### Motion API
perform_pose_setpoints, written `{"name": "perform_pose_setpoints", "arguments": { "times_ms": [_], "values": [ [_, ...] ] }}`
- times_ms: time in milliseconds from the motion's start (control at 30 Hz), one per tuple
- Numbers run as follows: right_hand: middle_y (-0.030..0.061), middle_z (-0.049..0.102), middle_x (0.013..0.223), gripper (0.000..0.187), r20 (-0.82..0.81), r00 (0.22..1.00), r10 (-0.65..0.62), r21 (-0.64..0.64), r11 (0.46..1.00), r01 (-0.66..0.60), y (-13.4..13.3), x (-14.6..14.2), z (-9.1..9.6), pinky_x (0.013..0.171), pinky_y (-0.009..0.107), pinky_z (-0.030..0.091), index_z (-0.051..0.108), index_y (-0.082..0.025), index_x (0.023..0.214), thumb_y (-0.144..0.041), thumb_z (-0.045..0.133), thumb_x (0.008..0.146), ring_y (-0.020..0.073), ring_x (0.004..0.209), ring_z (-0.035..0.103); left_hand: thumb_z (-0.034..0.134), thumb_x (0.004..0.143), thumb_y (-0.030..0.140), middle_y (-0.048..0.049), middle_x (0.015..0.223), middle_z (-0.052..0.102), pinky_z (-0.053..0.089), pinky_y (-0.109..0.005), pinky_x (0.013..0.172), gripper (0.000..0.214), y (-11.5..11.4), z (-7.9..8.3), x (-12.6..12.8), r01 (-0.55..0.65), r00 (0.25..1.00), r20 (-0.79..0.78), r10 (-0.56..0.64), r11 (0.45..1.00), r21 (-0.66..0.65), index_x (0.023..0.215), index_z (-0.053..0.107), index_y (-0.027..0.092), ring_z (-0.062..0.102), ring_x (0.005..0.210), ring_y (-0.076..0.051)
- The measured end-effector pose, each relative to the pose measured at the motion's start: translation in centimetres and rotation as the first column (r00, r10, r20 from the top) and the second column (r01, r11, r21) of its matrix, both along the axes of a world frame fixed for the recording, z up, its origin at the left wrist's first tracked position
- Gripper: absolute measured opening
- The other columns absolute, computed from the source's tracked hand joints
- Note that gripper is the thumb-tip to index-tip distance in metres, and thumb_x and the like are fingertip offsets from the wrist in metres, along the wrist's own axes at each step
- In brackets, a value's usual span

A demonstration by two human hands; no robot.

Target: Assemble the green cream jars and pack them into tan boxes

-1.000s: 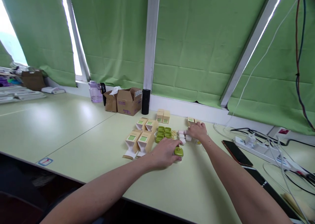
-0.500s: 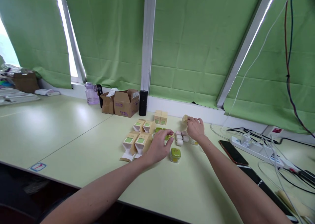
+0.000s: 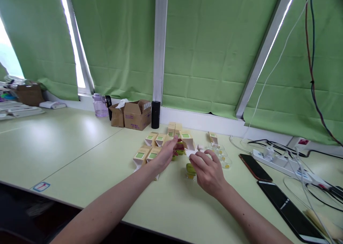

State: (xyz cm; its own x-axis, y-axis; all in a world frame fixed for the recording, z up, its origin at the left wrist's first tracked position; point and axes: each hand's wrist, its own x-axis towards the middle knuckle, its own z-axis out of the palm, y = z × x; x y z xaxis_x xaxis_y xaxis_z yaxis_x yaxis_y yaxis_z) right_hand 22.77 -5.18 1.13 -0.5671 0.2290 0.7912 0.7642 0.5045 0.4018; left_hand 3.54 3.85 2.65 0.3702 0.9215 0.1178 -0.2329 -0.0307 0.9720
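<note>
My left hand [image 3: 166, 154] grips the left side of a small kraft cardboard box [image 3: 187, 136] with a green label. The box's white flap [image 3: 190, 152] hangs open towards me. My right hand [image 3: 209, 170] has its curled fingers at that flap and seems to pinch it; the fingertips are partly hidden. Just below the flap stands a clear square jar with a green lid [image 3: 190, 169], partly covered by my right hand. More green-lidded jars [image 3: 181, 151] show behind my left fingers. Past my right hand are several clear containers [image 3: 225, 162] with yellow spots.
Several open kraft boxes [image 3: 141, 154] stand left of my hands, with closed ones [image 3: 171, 128] behind. Another box [image 3: 213, 138] lies at the back right. A black tumbler [image 3: 155, 114], brown carton [image 3: 137, 116], phone [image 3: 255, 167], larger phone [image 3: 291, 210] and power strip [image 3: 281, 164] surround the area.
My right hand has come from the back right towards me, and a kraft box is now between my hands. My left hand has turned upright and closed on it.
</note>
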Motion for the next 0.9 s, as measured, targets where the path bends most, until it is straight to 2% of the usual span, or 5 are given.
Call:
{"name": "perform_pose_setpoints", "arguments": {
  "times_ms": [233,400,600,700,900],
  "values": [
    [0.0058,0.078,0.109,0.032,0.031,0.994,0.104,-0.047,0.994,-0.103,-0.7,-0.2,-0.6,0.100,0.046,0.048,0.070,-0.022,0.105,0.000,0.049,0.096,0.0224,0.105,0.071,0.089,0.075,0.060,-0.0027,0.078,0.068,0.040,-0.026,0.061,0.051,0.3,-0.4,-0.1,0.051,0.985,0.165,-0.045,0.998,-0.033,0.086,0.068,0.016,0.058,0.066,-0.013],
    [0.0107,0.073,0.119,0.029,-0.227,0.963,0.146,-0.079,0.983,-0.168,-0.9,0.4,-0.6,0.100,0.052,0.052,0.067,-0.026,0.118,-0.011,0.059,0.094,0.0308,0.117,0.071,0.096,0.072,0.050,-0.0118,0.111,0.076,0.055,-0.031,0.079,0.064,0.2,-0.4,-0.2,0.057,0.975,0.209,-0.070,0.996,0.069,0.120,0.069,0.016,0.072,0.094,-0.021],
    [0.0169,0.067,0.131,0.052,-0.602,0.793,0.088,-0.119,0.973,-0.198,-0.2,0.9,-0.5,0.095,0.057,0.057,0.052,-0.025,0.149,-0.025,0.065,0.098,0.0365,0.120,0.065,0.095,0.074,0.047,-0.0165,0.129,0.072,0.054,-0.044,0.105,0.071,-1.0,-0.4,0.1,0.081,0.991,0.078,-0.112,0.944,0.319,0.130,0.065,0.017,0.068,0.122,-0.031],
    [0.0173,0.063,0.138,0.063,-0.614,0.787,0.057,-0.201,0.953,-0.226,0.0,1.1,-0.6,0.097,0.057,0.058,0.045,-0.027,0.156,-0.030,0.066,0.097,0.0369,0.123,0.063,0.093,0.077,0.035,-0.0135,0.130,0.070,0.054,-0.046,0.107,0.063,-2.0,-0.4,0.1,0.050,0.998,-0.053,-0.027,0.869,0.492,0.130,0.062,0.021,0.066,0.122,-0.030],
    [0.0154,0.060,0.136,0.063,-0.485,0.865,0.132,-0.158,0.959,-0.235,0.0,1.2,-0.9,0.100,0.058,0.055,0.049,-0.029,0.153,-0.015,0.057,0.092,0.0366,0.127,0.061,0.073,0.090,0.018,-0.0127,0.135,0.058,0.048,-0.051,0.117,0.029,-3.3,-0.5,-0.2,-0.019,0.962,-0.131,0.238,0.539,0.842,0.115,0.058,0.026,0.055,0.137,-0.029]
  ]
}}
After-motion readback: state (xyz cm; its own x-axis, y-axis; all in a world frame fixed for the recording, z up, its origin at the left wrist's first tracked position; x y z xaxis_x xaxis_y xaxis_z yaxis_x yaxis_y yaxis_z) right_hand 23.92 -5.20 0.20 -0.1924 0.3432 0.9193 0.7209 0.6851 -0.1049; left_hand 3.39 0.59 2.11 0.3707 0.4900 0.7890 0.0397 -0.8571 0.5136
